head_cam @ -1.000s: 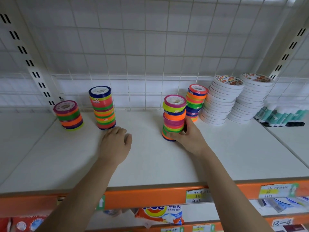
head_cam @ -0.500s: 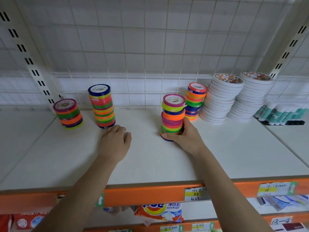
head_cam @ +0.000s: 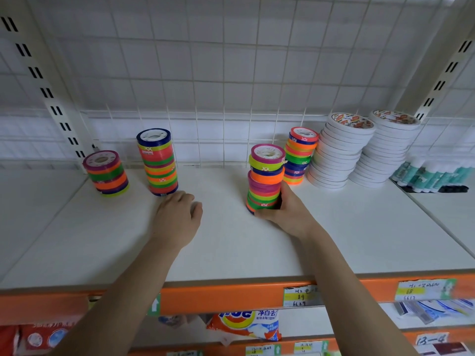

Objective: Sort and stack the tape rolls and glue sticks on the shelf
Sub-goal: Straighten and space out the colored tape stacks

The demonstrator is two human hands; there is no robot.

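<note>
My right hand (head_cam: 285,210) grips the lower part of a leaning stack of coloured tape rolls (head_cam: 264,173) in the middle of the white shelf (head_cam: 231,242). My left hand (head_cam: 177,217) rests knuckles-up on the shelf, its fingertips just in front of a tall coloured tape stack (head_cam: 158,161). A shorter coloured stack (head_cam: 106,172) stands at the far left. Another coloured stack (head_cam: 299,155) stands behind my right hand. Two leaning stacks of white tape rolls (head_cam: 339,152) (head_cam: 385,150) stand to its right. Glue sticks (head_cam: 434,174) lie at the far right.
A white wire grid (head_cam: 205,98) backs the shelf, with slotted uprights at both sides. The orange front rail (head_cam: 218,296) carries price labels. Packaged goods lie on the shelf below.
My right hand has closed tighter round the base of the middle stack, whose lower rolls have shifted. My left hand has barely moved.
</note>
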